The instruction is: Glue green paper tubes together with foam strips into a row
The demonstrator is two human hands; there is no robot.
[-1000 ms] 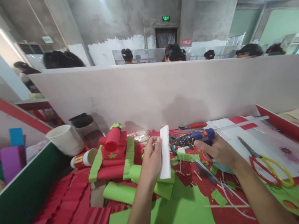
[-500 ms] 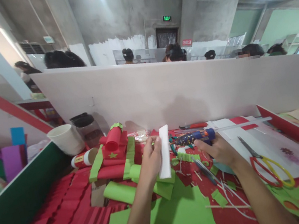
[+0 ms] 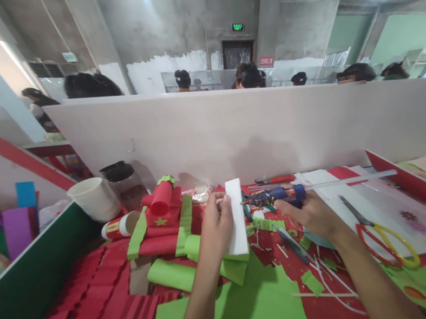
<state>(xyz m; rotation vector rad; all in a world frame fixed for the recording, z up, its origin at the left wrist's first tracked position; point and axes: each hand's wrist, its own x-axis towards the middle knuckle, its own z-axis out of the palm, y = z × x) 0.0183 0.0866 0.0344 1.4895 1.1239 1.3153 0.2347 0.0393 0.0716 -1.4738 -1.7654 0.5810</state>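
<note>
My left hand (image 3: 215, 229) grips a white foam strip (image 3: 236, 216), held upright above the desk. My right hand (image 3: 313, 213) is wrapped round a blue hot glue gun (image 3: 281, 195) lying level, its nozzle pointing left and almost touching the strip's edge. A clear glue stick (image 3: 348, 179) sticks out of the gun's back to the right. Below the hands lie rolled green paper tubes (image 3: 175, 273) and a stack of red paper rolls with green bands (image 3: 161, 218).
Scissors with red and yellow handles (image 3: 379, 240) lie on a white sheet at the right. A white cup (image 3: 94, 199), a dark-lidded jar (image 3: 122, 183) and a glue tube (image 3: 120, 226) stand back left. Green sheets (image 3: 256, 311), red folded paper (image 3: 86, 308) and scraps cover the desk. A white partition (image 3: 273, 127) closes the back; people sit beyond.
The glue stick at the gun's back has shifted slightly right. The hands, strip and gun otherwise stay almost where they were.
</note>
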